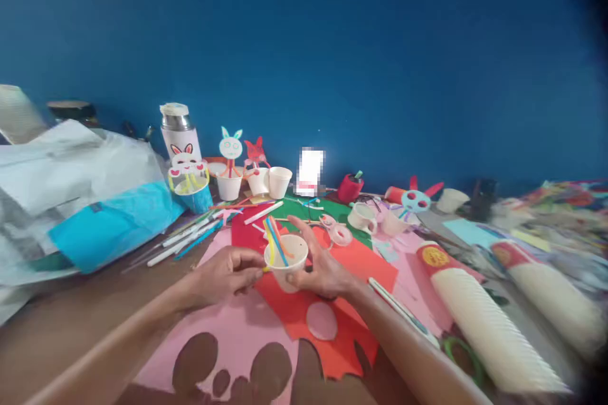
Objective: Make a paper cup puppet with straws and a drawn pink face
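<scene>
A white paper cup [285, 278] is held upright in the middle, above pink paper [228, 335] and red-orange paper [351, 304]. My right hand [325, 269] is wrapped round its right side, thumb on the front. From the left, my left hand [232, 272] pinches a thin yellow strip [266, 269] at the cup's side. Blue, orange and yellow strips [277, 242] stand inside the cup, leaning left. The pink sheet has several oval holes cut out. A loose pink oval [322, 321] lies on the red-orange paper.
Cups with paper rabbit faces [230, 147] stand at the back, beside a thermos [180, 133]. Pens [185, 237] and a plastic bag [85, 171] are at the left. Stacked cups [489, 329], a cutter [403, 311] and a green tape roll [463, 357] lie at the right.
</scene>
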A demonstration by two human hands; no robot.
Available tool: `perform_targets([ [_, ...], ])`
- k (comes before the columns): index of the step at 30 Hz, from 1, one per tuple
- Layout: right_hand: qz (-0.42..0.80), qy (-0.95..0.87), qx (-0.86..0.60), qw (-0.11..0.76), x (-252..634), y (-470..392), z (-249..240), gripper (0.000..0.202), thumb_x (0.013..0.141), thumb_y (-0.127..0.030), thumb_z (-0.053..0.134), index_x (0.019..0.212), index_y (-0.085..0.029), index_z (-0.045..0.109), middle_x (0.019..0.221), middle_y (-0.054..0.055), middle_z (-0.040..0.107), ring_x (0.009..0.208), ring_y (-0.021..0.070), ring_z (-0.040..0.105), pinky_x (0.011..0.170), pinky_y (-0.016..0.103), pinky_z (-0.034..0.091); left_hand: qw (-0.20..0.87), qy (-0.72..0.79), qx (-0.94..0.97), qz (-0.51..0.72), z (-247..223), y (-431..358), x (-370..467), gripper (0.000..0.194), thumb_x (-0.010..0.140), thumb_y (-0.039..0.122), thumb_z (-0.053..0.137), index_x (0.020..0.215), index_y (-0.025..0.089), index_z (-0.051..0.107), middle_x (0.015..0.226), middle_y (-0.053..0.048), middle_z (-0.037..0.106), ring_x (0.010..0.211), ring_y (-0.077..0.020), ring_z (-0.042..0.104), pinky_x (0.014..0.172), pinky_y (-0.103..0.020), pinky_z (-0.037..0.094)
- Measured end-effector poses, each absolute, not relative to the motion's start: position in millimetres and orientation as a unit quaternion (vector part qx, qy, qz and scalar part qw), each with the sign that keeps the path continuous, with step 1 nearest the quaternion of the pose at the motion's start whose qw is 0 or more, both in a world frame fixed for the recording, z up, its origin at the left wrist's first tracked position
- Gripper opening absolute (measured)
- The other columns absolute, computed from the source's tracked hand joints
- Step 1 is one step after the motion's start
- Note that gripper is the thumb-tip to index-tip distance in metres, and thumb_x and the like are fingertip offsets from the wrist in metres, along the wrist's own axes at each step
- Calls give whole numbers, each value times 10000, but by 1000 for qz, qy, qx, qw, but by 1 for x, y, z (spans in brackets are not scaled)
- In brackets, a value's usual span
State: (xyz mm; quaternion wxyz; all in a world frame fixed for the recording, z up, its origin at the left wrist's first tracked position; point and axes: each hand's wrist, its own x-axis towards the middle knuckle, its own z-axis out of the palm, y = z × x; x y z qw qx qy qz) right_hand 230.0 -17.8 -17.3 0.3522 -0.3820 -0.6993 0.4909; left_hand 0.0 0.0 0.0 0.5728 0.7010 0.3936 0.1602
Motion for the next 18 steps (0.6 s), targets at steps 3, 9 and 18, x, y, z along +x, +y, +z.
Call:
perform_targets([
  [3, 500, -690, -372, 367, 229, -17, -18, 996, 672, -147, 684, 1480, -256, 112, 1189, 52, 543, 1028, 213, 554, 906, 363, 449, 584, 380, 698, 165, 1, 0, -2, 216, 809, 356, 545, 780, 145, 581, 587, 37, 482, 531, -102, 411, 514, -229, 323],
  [9, 526, -665, -367, 382, 228, -17, -22, 982, 705, -188, 686, 1482, -256, 90, 1182, 62, 564, 1047, 233, 561, 909, 378, 448, 579, 379, 697, 188, -2, 0, 0, 237, 813, 370, 539, 798, 144, 611, 549, 35, 490, 506, -106, 418, 507, -228, 337],
  [18, 519, -653, -386, 394, 229, -16, -25, 976, 696, -243, 710, 1479, -246, 127, 1187, 71, 578, 1048, 242, 573, 918, 396, 452, 567, 382, 702, 200, -6, -1, -1, 305, 830, 403, 554, 911, 146, 697, 491, 39, 500, 448, -99, 420, 466, -206, 336],
])
